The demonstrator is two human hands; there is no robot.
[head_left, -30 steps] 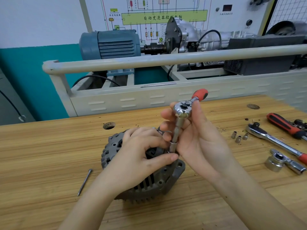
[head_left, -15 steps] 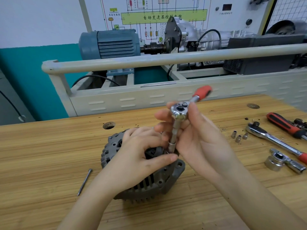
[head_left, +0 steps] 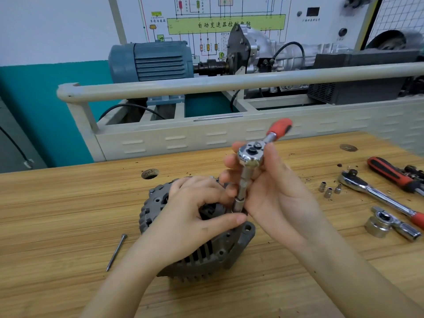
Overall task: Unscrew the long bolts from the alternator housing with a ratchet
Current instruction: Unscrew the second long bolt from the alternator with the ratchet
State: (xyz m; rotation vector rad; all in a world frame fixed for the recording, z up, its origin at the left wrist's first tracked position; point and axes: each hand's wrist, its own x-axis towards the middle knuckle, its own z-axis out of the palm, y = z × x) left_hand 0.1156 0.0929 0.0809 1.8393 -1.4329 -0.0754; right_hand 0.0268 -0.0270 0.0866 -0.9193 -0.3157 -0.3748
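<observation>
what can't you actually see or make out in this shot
- Bolt head under the socket, head view: hidden by both hands.
- Top of the alternator: covered by the left hand.
- Ratchet handle tip: motion blurred.
- Spare ratchet handle at right: cut off by the frame edge.

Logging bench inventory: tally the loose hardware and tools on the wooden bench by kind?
Ratchets: 3 (in hand, lying, short one with large socket)
Small sockets: 3
Long bolts lying loose: 1
Screwdrivers: 1
Alternators: 1
Total: 9
</observation>
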